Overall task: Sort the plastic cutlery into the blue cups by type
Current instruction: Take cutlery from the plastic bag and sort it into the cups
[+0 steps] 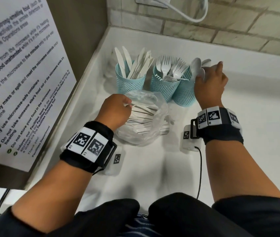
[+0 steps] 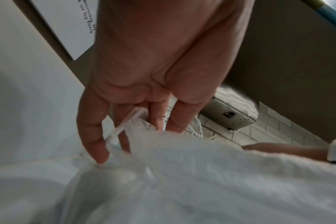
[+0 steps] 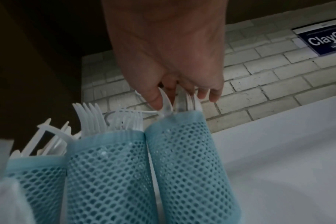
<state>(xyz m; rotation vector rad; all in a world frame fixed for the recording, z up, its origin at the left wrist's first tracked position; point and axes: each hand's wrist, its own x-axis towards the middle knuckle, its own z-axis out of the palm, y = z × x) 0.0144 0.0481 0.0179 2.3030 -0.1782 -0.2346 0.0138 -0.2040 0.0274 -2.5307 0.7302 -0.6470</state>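
**Spoons go into the right-hand cup while the left hand picks from the bag**

A white surface [image 1: 238, 117] runs into a corner under a brick wall, with a printed notice [image 1: 16, 82] on the panel to the left. On it, nearest the person, lies a clear plastic bag [image 1: 159, 115] still heaped with white plastic cutlery [image 1: 144, 115]. Behind the bag stand three blue cups in a touching row: the left cup [image 1: 130, 82] holds knives, the middle cup [image 1: 163, 86] forks, the right cup [image 1: 184, 94] spoons.

The right hand [image 1: 211, 82] is over the right cup, its fingers curled round the bowls of several spoons [image 1: 196, 65] standing in it. The left hand [image 1: 117, 108] reaches into the mouth of the bag, fingers bent down and pinching a thin white piece [image 2: 123, 125]; whether it is a knife, fork or spoon cannot be told.

By the look of it, the cutlery is very light, stiff but thin enough to snap if bent, and smooth, so pieces slide over one another in the heap. A pinch on the flat handle seems safest, since tines tangle. The bag is soft, crinkly film that will shift and drag with each pull, and the mesh cups are light and could tip if pushed sideways.
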